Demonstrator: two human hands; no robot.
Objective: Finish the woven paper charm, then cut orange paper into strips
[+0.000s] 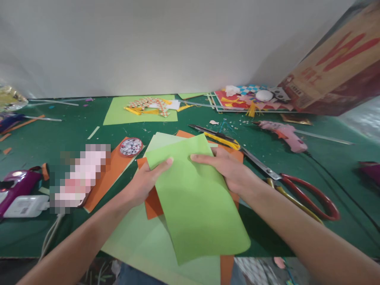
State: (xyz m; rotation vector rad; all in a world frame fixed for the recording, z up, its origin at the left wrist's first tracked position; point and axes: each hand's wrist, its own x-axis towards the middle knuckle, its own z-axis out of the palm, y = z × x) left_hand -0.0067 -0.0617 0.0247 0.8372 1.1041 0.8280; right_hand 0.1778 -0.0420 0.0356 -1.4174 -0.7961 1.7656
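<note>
Grip on both sides: the left hand (pixel 145 181) and the right hand (pixel 230 171) each pinch a bright green, roughly rectangular paper sheet (pixel 200 202), thumbs pressed on its near face and most of the fingers hidden behind. The step in hand looks like steadying this sheet at its upper part. Shifting it from here would, as I judge, call for even pressure from both thumbs, since the free lower end could swing or crease.

The sheet is smooth, plain and tilted, with a pointed upper corner at one o'clock and a rounded-looking lower corner at five. It is at the centre, above larger pale green paper (pixel 136 237) and pieces of orange paper (pixel 152 204); whether it touches them I cannot tell.

Farther out on the dark green bench (pixel 196 120), a black-bladed craft knife with a yellow handle (pixel 222 140) lies at one o'clock, a pink glue gun (pixel 282 133) at two, and metal scissors with red and gold handles (pixel 274 174) between two and three. At ten o'clock is a round, red-rimmed tub of small, pale pieces (pixel 131 147).
</note>
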